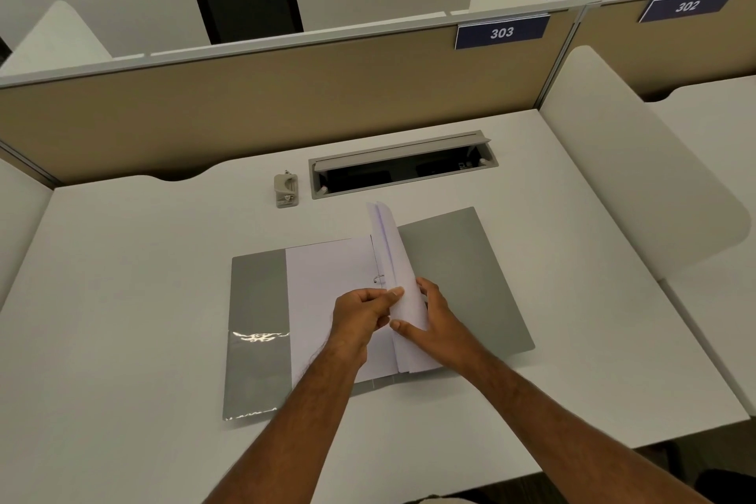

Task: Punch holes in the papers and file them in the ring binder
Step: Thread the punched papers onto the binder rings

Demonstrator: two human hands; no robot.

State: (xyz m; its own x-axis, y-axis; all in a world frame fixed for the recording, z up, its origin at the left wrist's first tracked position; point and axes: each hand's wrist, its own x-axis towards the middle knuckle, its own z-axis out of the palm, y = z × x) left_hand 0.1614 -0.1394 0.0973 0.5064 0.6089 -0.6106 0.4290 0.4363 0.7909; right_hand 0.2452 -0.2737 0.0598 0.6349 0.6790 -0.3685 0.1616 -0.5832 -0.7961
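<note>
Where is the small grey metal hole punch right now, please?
The small grey hole punch stands on the white desk, just left of the open cable tray, beyond the open grey ring binder.

Hidden / cut off
Near ring of binder (462,270) covered by hands and papers (394,258); both forearms cropped at bottom edge.

I see my left hand (362,317) and right hand (437,321) bare, without rings or gloves; both forearms unsleeved, lightly haired; no watch or band at either wrist.
</note>
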